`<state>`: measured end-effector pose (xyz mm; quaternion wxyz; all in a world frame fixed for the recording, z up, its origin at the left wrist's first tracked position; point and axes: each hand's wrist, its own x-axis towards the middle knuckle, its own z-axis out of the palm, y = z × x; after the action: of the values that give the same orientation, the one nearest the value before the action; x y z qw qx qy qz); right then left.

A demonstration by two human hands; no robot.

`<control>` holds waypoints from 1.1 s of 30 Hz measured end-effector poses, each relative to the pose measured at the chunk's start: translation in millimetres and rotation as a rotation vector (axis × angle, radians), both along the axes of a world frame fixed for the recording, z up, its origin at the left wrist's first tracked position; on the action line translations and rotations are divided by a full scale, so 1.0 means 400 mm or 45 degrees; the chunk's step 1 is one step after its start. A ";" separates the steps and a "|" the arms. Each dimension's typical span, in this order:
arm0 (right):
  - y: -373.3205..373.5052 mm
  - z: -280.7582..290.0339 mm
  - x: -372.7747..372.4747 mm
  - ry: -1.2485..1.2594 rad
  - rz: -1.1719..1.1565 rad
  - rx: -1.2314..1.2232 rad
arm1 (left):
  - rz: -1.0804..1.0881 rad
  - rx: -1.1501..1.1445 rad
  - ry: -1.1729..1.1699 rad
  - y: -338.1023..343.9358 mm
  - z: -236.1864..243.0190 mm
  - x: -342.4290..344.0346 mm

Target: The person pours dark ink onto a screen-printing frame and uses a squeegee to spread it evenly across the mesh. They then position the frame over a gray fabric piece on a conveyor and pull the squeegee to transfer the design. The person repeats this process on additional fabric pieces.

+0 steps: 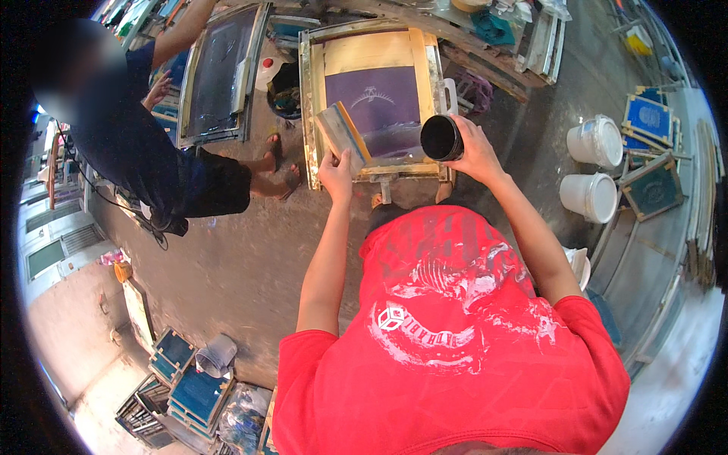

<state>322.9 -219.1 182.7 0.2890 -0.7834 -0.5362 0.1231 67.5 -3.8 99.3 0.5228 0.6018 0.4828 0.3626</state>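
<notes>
My left hand (336, 176) is closed round a squeegee (343, 133) with a wooden grip and a yellow-orange strip, tilted over the near left part of a screen printing frame (309, 91). Purple mesh (375, 95) with a pale arched design fills the middle of that frame, below a yellowish band. In my right hand (475, 150) is a black cup (441, 138), its dark open mouth showing, held at the frame's near right corner. Whatever is inside the cup is too dark to make out.
A co-worker (144, 144) in dark clothes stands at the left beside another screen frame (220, 76). White buckets (594, 142) and blue-meshed screens (649, 117) stand at the right. More screens (199, 394) are stacked at the lower left. A dark bucket (285, 89) sits between the two frames.
</notes>
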 end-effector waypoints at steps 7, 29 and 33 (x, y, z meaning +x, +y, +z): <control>0.025 -0.008 -0.018 -0.138 -0.010 -0.035 | 0.068 0.001 -0.086 -0.017 0.025 -0.010; 0.062 -0.002 -0.042 -0.162 -0.045 -0.108 | 0.082 0.010 0.046 -0.016 0.010 -0.021; 0.056 0.043 -0.037 0.028 -0.092 -0.049 | 0.086 0.172 0.400 0.042 -0.005 -0.033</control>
<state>308.0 -196.5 199.9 0.2841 -0.8064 -0.5018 0.1313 54.4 13.0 97.3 0.3870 0.6682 0.5530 0.3130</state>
